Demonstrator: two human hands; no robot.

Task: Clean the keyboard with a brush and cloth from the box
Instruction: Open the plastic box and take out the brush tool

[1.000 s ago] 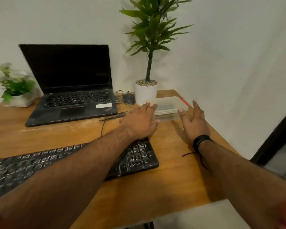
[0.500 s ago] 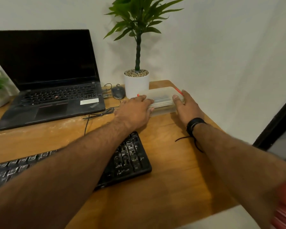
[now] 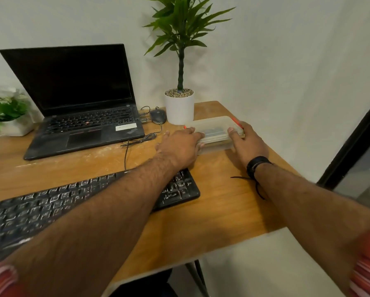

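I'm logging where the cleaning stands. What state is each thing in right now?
Translucent plastic box: lid on, resting on the wooden desk, held at both ends.
Left hand: on the box's left end.
Right hand: on the box's right end, thumb on the lid.
Black external keyboard: flat on the desk, untouched by any tool.
Black laptop: open, screen dark.
Black mouse: idle beside the white plant pot.
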